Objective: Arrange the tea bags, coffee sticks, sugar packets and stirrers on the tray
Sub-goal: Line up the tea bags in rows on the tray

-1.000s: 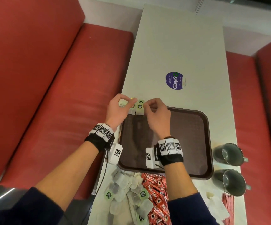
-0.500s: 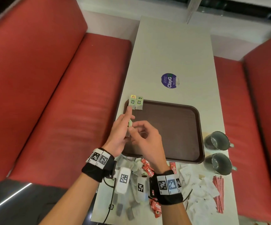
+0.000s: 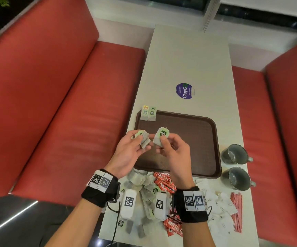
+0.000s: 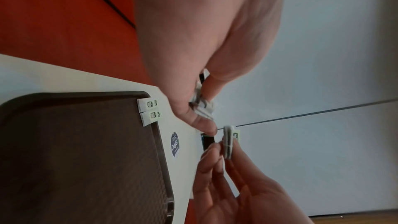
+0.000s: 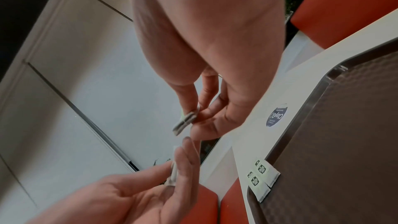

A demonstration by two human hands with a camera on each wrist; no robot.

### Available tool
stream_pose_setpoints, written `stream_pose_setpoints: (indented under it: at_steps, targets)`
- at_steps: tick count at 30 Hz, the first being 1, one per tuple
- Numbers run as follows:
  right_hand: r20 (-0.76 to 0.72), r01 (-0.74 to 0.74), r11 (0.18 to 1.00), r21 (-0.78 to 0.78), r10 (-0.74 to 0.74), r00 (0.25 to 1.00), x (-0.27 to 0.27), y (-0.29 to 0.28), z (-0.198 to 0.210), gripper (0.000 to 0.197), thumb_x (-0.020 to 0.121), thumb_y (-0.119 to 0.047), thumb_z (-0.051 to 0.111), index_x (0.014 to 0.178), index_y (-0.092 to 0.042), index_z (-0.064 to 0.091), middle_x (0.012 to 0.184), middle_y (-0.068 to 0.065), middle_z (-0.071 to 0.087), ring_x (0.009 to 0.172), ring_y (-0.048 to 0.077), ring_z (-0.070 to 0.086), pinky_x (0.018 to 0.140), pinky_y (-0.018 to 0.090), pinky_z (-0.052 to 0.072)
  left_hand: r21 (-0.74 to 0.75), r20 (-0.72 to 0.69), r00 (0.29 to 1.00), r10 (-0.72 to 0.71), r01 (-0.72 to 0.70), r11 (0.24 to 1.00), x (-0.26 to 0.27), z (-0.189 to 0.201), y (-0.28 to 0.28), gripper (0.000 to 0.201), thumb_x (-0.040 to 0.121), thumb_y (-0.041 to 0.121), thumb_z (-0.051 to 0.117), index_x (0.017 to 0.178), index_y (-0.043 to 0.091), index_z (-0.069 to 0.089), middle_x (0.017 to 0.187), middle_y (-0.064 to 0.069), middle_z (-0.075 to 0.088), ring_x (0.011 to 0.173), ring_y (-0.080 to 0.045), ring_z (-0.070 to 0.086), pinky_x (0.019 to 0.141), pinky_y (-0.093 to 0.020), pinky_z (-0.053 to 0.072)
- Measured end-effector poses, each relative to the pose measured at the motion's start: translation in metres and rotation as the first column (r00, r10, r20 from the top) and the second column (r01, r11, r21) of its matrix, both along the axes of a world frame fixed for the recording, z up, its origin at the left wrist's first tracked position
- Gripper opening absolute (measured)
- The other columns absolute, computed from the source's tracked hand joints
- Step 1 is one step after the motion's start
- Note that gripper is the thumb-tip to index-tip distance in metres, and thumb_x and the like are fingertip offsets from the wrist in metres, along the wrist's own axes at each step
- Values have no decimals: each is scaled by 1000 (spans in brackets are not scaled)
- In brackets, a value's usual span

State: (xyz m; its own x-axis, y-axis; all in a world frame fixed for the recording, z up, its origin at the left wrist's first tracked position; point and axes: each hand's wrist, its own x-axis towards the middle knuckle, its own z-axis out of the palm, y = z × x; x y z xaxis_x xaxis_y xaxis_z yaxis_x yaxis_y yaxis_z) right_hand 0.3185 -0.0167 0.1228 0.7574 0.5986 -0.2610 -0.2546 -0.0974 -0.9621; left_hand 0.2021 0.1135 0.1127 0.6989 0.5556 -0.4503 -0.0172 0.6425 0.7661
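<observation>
Head view: I have my left hand (image 3: 129,150) pinching a small bunch of tea bags (image 3: 142,139) and my right hand (image 3: 172,148) pinching 1 tea bag (image 3: 161,138), both raised above the near-left part of the tray (image 3: 213,139). Beyond my fingertips, 2 placed tea bags (image 3: 148,114) lean on the tray's far-left corner. Behind my wrists, off the tray, lie the loose tea bag pile (image 3: 140,180), the coffee sticks (image 3: 163,182), to my right the sugar packets (image 3: 219,209) and stirrers (image 3: 236,211). By my reckoning the job has barely begun: only 2 bags are set.

Left wrist view: thumb and fingers are closed on the bunch, which looks like several bags edge-on; I cannot count them. The placed pair sits below my thumb.

Right wrist view: thumb and forefinger clamp the single bag edge-on, just apart from my left fingertips. Coffee, sugar and stirrers all remain untouched.
</observation>
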Motion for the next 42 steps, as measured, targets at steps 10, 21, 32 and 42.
stream_pose_setpoints:
  at_steps: [10,21,32,42]
  targets:
    - [102,46,991,-124,-33,994,19,3,-25,10,101,-28,80,102,-18,81,94,7,80,81,25,74,75,34,65,140,-67,996,60,-50,989,4,-6,4,37,103,4,70,135,11,55,117,-19,79,106,-33,76,100,-45,62]
    - [332,-4,869,-494,193,923,88,115,-107,17,98,-25,80,113,-21,75,96,-8,76,104,21,73,108,44,53,3,-134,977,167,-168,986,7,-39,38,26,111,10,57,133,-3,63,129,-20,75,128,-34,70,108,-42,57]
    - [293,-87,704,-705,401,868,109,194,-139,18,101,-24,76,118,-17,78,132,14,71,119,33,69,97,35,54,128,-194,953,231,-209,969,-2,-41,52,25,102,8,71,125,0,66,119,-11,81,115,-26,77,101,-41,62]
    - [372,-3,667,-745,419,828,103,200,-125,27,103,-20,72,127,-18,61,131,18,64,112,41,67,94,49,60,140,-174,954,246,-223,965,2,-41,52,25,97,5,77,121,3,68,113,-10,82,108,-24,79,89,-31,66]
